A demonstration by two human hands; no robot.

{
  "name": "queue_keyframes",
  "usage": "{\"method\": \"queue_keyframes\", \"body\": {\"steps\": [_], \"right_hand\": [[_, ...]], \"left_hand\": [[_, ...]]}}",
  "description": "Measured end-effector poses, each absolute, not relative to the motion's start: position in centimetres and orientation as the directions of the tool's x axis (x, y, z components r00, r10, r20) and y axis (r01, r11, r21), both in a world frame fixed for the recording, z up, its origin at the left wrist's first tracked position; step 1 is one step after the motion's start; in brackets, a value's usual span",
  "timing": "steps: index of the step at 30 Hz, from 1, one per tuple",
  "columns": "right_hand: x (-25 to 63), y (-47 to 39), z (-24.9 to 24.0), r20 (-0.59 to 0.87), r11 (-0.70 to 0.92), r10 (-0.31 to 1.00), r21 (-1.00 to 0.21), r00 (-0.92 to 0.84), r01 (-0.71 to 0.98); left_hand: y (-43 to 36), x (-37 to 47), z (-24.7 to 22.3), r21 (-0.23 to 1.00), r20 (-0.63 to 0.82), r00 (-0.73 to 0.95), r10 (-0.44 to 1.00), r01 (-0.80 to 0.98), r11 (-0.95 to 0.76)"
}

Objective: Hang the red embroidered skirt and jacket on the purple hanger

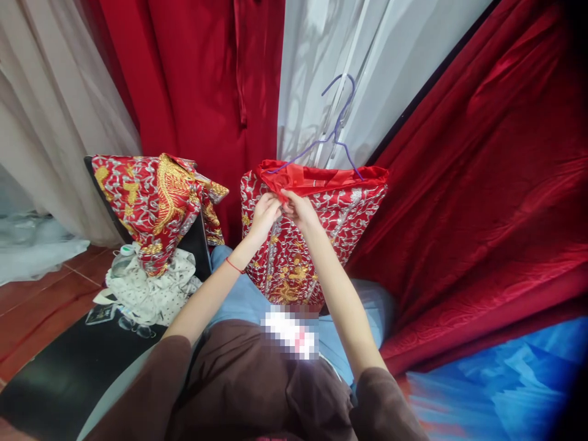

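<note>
A red embroidered garment (pixel 321 226) with gold and silver patterns hangs on a purple wire hanger (pixel 337 125) in front of me, its lower part resting on my lap. My left hand (pixel 264 214) and my right hand (pixel 298 208) meet at its upper left edge, both pinching the red satin lining (pixel 316 177) by the waistband. A thin red string circles my left wrist.
A second red and gold embroidered garment (pixel 156 196) lies draped over a black chair (pixel 68 367) on the left, with a white patterned cloth (pixel 151 288) below it. Red curtains (pixel 482 184) hang behind and right, white sheer fabric (pixel 50 122) on the left. Blue fabric (pixel 496 386) lies lower right.
</note>
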State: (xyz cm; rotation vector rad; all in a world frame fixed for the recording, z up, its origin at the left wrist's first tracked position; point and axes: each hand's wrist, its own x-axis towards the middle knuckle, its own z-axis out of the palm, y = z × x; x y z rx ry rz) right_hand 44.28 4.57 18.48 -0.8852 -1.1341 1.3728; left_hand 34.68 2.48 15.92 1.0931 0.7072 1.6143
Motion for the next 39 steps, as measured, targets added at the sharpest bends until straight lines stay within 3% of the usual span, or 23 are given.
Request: {"method": "queue_keyframes", "body": {"steps": [10,14,19,25,29,34,37,39], "right_hand": [[43.1,5.2,19.5,-0.013,0.002,0.999,-0.931,0.04,-0.366],[43.5,5.2,19.2,-0.051,-0.045,0.999,-0.929,0.007,-0.369],[44.8,5.4,18.9,0.042,0.004,0.995,-0.929,-0.094,-0.37],[47.2,5.3,17.2,0.246,0.245,0.934,-0.969,-0.259,-0.036],[48.3,5.2,16.1,0.425,0.456,0.825,-0.89,-0.372,-0.006],[48.4,5.4,15.2,0.394,0.474,0.801,-0.877,-0.451,0.076],[48.8,5.0,15.1,0.459,0.561,0.816,-0.777,-0.353,0.287],[49.5,4.6,15.1,0.425,0.532,0.846,-0.71,-0.321,0.462]], "left_hand": [[3.1,34.3,16.3,0.855,0.393,-0.09,0.915,-0.331,-0.4],[3.5,34.0,16.2,0.864,0.396,-0.068,0.915,-0.309,-0.397],[3.3,33.4,16.4,0.941,0.282,-0.024,0.959,-0.19,-0.281],[2.4,31.8,18.0,0.996,0.003,0.242,0.97,-0.082,0.018],[2.4,31.8,18.3,0.985,-0.116,0.378,0.918,-0.072,0.154],[3.0,32.2,16.5,0.903,-0.241,0.607,0.757,-0.146,0.404],[3.4,32.1,15.3,0.875,-0.274,0.546,0.792,-0.202,0.441],[3.6,31.7,14.8,0.904,-0.208,0.397,0.894,-0.272,0.33]]}}
